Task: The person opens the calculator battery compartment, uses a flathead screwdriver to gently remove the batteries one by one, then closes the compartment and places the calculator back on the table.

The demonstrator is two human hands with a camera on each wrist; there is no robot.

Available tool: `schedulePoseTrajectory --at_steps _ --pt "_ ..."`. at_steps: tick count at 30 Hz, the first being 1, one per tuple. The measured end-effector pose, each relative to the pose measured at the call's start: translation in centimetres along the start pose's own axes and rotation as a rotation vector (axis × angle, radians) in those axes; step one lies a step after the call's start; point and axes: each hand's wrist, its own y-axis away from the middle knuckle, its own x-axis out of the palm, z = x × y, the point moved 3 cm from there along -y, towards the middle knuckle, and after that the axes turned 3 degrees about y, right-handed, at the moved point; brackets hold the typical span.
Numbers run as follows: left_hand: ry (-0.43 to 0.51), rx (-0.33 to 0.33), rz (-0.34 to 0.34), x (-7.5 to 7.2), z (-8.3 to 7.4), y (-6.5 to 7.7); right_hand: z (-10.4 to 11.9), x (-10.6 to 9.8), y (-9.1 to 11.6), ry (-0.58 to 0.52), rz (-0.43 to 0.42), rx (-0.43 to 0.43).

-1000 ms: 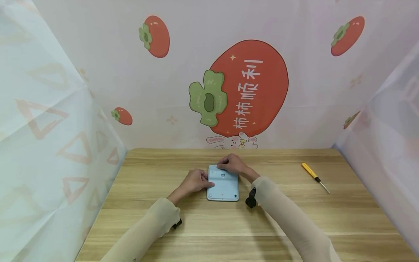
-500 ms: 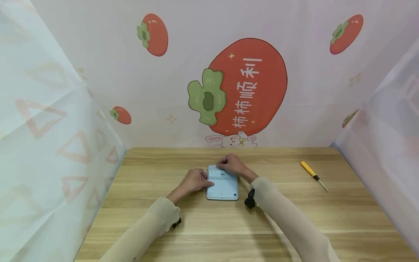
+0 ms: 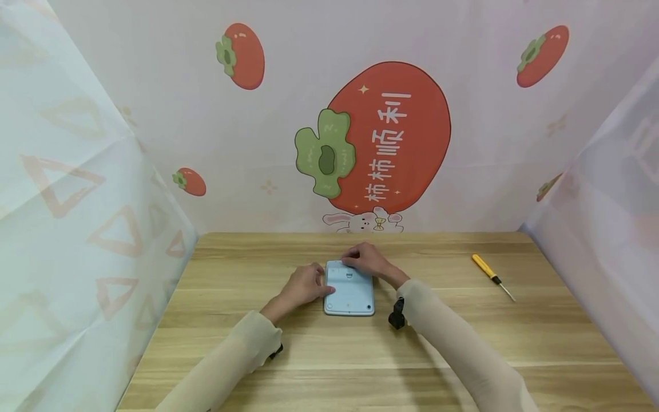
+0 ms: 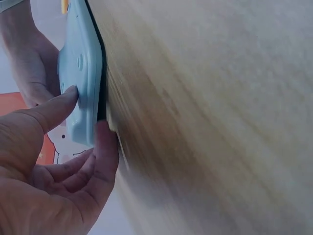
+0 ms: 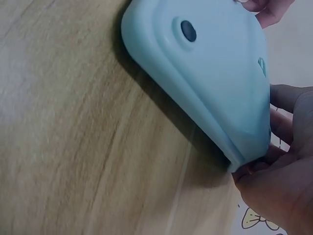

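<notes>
Booth: printed walls (image 3: pixel 273 129), wood-grain tabletop (image 3: pixel 350 357)

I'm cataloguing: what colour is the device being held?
The device is light blue, clearest in the right wrist view.

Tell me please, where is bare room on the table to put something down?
Bare tabletop lies between the right hand and the yellow screwdriver, and on the near side of the blue device, between the sleeves. It is crowded at the device: the left hand grips its left side, the right hand its far edge.
</notes>
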Motion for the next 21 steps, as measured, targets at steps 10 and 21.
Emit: schedulePoseTrajectory --at_steps 10,21 --pt "-0.152 0.037 -0.078 -0.2 -0.4 -0.1 0.2 -0.8 0.6 0.052 0.019 -0.072" --pt "-0.212 0.199 0.046 -0.2 -0.9 -0.7 0.9 -1.5 1.1 0.042 0.044 -0.152"
